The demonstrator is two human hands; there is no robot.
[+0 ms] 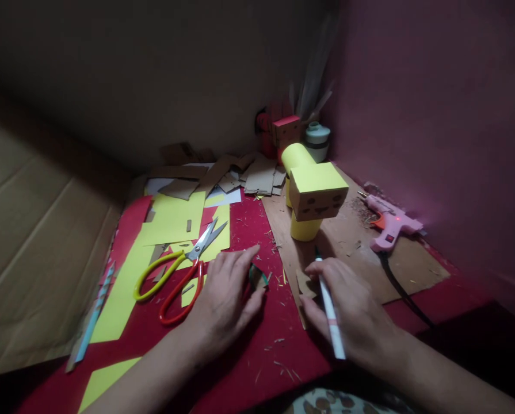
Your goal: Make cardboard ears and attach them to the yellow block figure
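My right hand [347,299] is closed around a white marker [330,313], its dark tip pointing away from me. A small brown cardboard piece [307,285] shows between that hand's thumb and fingers; whether they grip it too is unclear. My left hand [227,293] has a small cardboard piece with green edges [258,278] between thumb and fingers, low over the red cloth. Left of that hand lie open scissors [199,250] with one yellow and one red handle. Beyond my right hand stands a yellow paper-covered figure [319,178] with a box-shaped cardboard head and a drawn face.
A pink glue gun [393,221] with a lit red light lies on a cardboard sheet [412,270], its cord running toward me. Yellow paper [175,221], cardboard scraps [259,175] and a blue-striped pencil [94,319] lie on the red cloth [278,356]. A red figure [286,132] and lidded jar [317,138] stand behind.
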